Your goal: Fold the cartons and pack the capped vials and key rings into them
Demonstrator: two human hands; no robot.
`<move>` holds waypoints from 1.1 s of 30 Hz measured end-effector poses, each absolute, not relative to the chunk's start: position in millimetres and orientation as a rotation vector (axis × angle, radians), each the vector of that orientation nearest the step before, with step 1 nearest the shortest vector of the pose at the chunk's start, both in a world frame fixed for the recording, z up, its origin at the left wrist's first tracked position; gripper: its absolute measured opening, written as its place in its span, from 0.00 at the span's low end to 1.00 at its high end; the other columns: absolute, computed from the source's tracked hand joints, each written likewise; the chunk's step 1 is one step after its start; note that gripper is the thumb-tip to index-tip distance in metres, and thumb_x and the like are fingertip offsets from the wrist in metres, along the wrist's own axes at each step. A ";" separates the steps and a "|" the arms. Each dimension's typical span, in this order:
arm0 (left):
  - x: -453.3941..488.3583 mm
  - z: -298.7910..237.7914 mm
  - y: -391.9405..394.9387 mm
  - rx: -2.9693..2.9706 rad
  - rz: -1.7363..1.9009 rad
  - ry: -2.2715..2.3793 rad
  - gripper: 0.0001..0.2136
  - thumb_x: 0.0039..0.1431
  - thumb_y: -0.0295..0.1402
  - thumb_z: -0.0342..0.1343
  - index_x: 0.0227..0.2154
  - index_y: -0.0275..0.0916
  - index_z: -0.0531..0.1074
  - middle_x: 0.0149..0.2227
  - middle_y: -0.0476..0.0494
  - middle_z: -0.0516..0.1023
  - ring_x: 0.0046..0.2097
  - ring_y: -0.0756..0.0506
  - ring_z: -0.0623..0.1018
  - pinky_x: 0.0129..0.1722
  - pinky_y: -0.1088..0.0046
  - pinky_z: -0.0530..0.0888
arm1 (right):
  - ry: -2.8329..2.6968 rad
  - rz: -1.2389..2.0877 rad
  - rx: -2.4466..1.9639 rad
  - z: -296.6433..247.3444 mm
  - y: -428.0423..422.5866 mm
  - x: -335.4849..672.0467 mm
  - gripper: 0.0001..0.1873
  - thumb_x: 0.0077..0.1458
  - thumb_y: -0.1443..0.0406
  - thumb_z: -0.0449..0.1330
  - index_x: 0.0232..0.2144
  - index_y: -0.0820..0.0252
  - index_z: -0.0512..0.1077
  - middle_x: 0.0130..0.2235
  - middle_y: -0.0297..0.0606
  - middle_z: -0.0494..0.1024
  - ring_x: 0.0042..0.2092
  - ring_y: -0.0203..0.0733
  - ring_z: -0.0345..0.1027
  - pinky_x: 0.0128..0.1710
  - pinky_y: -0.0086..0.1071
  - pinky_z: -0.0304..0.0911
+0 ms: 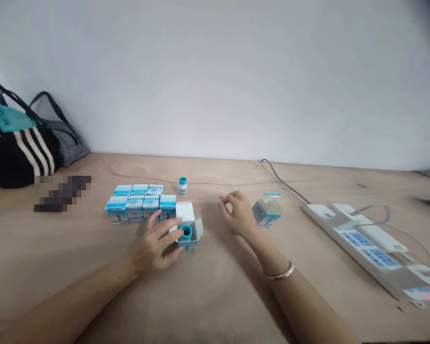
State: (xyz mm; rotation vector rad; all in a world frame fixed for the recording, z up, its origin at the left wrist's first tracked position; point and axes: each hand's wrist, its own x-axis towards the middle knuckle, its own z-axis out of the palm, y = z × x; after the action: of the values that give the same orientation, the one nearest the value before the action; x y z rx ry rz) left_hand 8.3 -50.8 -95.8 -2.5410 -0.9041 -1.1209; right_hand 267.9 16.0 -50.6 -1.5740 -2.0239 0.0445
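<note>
An open box (191, 243) is set left of the middle of the tabletop (215, 296), toward its front edge, with flaps raised at its back and right. One bottle (187, 232) with a blue rim is contained in it. The left hand (153, 247) is laid against this box from the left, its fingers spread; whether the box is gripped cannot be told. The right hand (238, 213) is held with curled fingers, thumb and fingertips close together; whether they meet cannot be told. Just beyond it, toward the tabletop's right edge, a second open box (270, 211) is placed, its contents hidden.

Seven closed boxes (142, 203) are grouped left of the first open box, three in the row nearer the back edge and four in front; nine boxes are seen altogether. Two bottles are counted, the second bottle (182, 186) being stood upright toward the back edge. Two bags (14, 155) are gathered at the back left corner. One power strip (365, 253) is laid along the right side.
</note>
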 end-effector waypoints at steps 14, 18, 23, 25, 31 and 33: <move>7.3 -96.2 -50.2 -2.559 -1.142 -0.944 0.13 0.55 0.32 0.54 0.44 0.40 0.68 0.52 0.35 0.74 0.52 0.42 0.74 0.62 0.51 0.52 | -1.901 0.644 -0.911 -45.5 -42.9 219.4 0.12 0.56 0.59 0.58 0.24 0.57 0.72 0.47 0.42 0.70 0.52 0.48 0.63 0.54 0.47 0.56; 7.6 -96.2 -50.8 -2.567 -1.138 -0.952 0.13 0.55 0.33 0.54 0.44 0.40 0.68 0.52 0.35 0.73 0.52 0.42 0.74 0.62 0.51 0.52 | -1.886 0.710 -0.930 -46.5 -42.7 220.2 0.13 0.56 0.58 0.59 0.23 0.58 0.72 0.45 0.42 0.71 0.51 0.48 0.64 0.53 0.47 0.57; 9.0 -94.7 -52.4 -2.556 -1.147 -0.970 0.12 0.56 0.32 0.54 0.43 0.40 0.68 0.52 0.35 0.73 0.52 0.42 0.74 0.62 0.50 0.53 | -1.859 0.758 -0.961 -47.1 -44.1 219.6 0.14 0.55 0.57 0.59 0.23 0.59 0.72 0.45 0.42 0.71 0.49 0.47 0.65 0.52 0.46 0.57; 9.2 -94.1 -52.4 -2.557 -1.147 -0.967 0.11 0.56 0.32 0.54 0.43 0.40 0.68 0.52 0.35 0.73 0.52 0.42 0.74 0.62 0.50 0.53 | -1.873 0.736 -0.994 -49.2 -43.7 218.5 0.14 0.55 0.58 0.58 0.22 0.59 0.72 0.44 0.42 0.72 0.49 0.47 0.65 0.52 0.46 0.57; 8.6 -94.0 -51.1 -2.573 -1.136 -0.917 0.13 0.56 0.31 0.54 0.44 0.39 0.66 0.52 0.34 0.73 0.53 0.42 0.74 0.62 0.50 0.53 | -1.786 0.577 -1.088 -60.8 -41.3 214.3 0.11 0.51 0.60 0.61 0.37 0.58 0.70 0.42 0.42 0.73 0.46 0.47 0.67 0.48 0.42 0.61; 8.6 -95.4 -50.3 -2.562 -1.165 -0.914 0.15 0.56 0.31 0.55 0.46 0.38 0.64 0.53 0.33 0.72 0.54 0.41 0.73 0.61 0.50 0.55 | -1.709 0.604 -1.109 -63.0 -40.2 214.4 0.16 0.51 0.58 0.60 0.41 0.58 0.67 0.43 0.42 0.73 0.46 0.46 0.67 0.47 0.41 0.62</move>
State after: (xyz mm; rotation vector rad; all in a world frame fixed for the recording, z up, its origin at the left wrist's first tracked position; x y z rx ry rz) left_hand 8.6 -50.3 -95.4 -2.5615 -0.9136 -1.1647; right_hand 214.4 -40.2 -63.0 -1.1087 -1.7091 0.6040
